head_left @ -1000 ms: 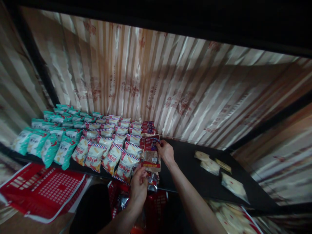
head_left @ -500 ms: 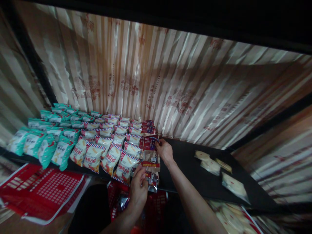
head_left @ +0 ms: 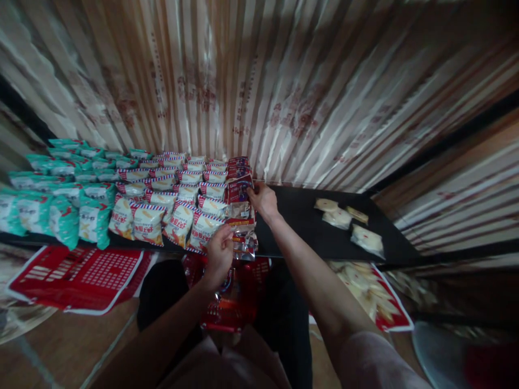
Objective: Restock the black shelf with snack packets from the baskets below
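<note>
A dark red snack packet [head_left: 239, 190] with a see-through lower part lies at the right end of the rows on the black shelf. My right hand [head_left: 264, 201] is closed on its upper right edge, thumb and fingers pinching it. At its lower left corner my left hand [head_left: 219, 256] is closed, fingers curled against the packet's bottom edge. More red packets [head_left: 238, 162] stand behind it, and others peek out below it at the shelf's front. Touching on the left are rows of white snack bags [head_left: 148, 222] with striped edges.
Teal snack bags [head_left: 94, 220] fill the shelf's left end. On the right of the black shelf [head_left: 290, 224] lie several pale round packs [head_left: 337, 218]. Below are a red basket [head_left: 109, 270] at left, another [head_left: 223, 319] between my legs, and a basket of pale packs [head_left: 365, 292]. A pleated curtain [head_left: 259, 97] hangs behind.
My view has tipped downward, so the shelf sits higher and more of the floor and baskets shows. Both hands stay at the same red packet, with little shift relative to it.
</note>
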The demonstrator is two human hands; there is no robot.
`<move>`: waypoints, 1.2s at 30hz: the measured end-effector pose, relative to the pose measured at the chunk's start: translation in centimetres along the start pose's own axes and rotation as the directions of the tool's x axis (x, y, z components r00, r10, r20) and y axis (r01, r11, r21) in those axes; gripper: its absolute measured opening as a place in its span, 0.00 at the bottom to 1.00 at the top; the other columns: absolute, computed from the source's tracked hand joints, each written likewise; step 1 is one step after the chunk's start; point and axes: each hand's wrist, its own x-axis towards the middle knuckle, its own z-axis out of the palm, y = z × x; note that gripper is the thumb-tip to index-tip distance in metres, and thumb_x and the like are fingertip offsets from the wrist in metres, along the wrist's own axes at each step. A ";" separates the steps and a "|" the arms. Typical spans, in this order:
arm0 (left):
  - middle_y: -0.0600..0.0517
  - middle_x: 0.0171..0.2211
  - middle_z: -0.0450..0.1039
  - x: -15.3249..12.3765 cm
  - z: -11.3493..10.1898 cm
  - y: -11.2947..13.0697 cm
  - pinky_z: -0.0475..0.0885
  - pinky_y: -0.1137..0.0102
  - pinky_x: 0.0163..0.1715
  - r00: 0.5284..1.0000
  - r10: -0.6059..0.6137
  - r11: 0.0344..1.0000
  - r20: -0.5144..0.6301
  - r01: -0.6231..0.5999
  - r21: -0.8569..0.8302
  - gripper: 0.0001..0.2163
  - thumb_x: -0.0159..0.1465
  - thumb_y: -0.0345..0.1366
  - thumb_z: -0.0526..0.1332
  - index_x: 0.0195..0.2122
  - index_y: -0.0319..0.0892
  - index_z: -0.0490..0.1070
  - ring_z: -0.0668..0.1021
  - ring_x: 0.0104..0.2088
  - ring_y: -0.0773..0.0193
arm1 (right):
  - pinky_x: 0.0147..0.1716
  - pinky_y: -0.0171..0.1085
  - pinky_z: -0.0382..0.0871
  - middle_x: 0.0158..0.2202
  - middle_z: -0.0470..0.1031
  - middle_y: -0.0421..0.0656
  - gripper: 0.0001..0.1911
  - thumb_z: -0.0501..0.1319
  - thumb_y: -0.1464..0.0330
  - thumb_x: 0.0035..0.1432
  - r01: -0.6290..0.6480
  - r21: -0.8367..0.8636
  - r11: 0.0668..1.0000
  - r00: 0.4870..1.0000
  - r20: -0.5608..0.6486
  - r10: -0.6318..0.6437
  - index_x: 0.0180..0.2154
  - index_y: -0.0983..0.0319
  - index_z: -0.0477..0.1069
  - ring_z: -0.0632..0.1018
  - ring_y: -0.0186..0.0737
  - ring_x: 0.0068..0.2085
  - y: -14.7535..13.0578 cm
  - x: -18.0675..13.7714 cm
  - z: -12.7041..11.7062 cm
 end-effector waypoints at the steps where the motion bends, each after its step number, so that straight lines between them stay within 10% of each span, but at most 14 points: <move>1: 0.46 0.44 0.74 0.1 -0.1 0.0 0.73 0.65 0.45 1.000 0.004 1.000 0.000 -0.004 0.001 0.14 0.55 0.30 0.61 0.44 0.40 0.71 0.76 0.45 0.59 | 0.39 0.36 0.66 0.39 0.77 0.46 0.19 0.52 0.59 0.58 0.003 0.010 1.000 1.000 -0.002 -0.003 0.47 0.61 0.67 0.77 0.42 0.40 0.0 -0.2 -0.1; 20: 0.49 0.38 0.77 1.4 1.7 3.0 0.73 0.66 0.43 0.995 0.086 0.995 0.047 -0.089 0.050 0.09 0.55 0.34 0.60 0.37 0.43 0.74 0.77 0.42 0.60 | 0.37 0.32 0.67 0.38 0.78 0.44 0.15 0.54 0.68 0.56 0.073 0.223 0.972 0.992 -0.113 -0.049 0.46 0.60 0.69 0.77 0.37 0.37 1.2 1.7 -1.4; 36: 0.53 0.26 0.75 11.1 8.1 8.0 0.68 0.74 0.28 1.000 -0.028 0.982 -0.010 0.029 0.186 0.11 0.49 0.23 0.55 0.28 0.41 0.73 0.75 0.27 0.66 | 0.37 0.33 0.66 0.35 0.78 0.49 0.19 0.52 0.71 0.58 0.029 -0.015 0.999 0.991 -0.133 -0.031 0.52 0.67 0.63 0.78 0.41 0.38 0.2 11.7 0.3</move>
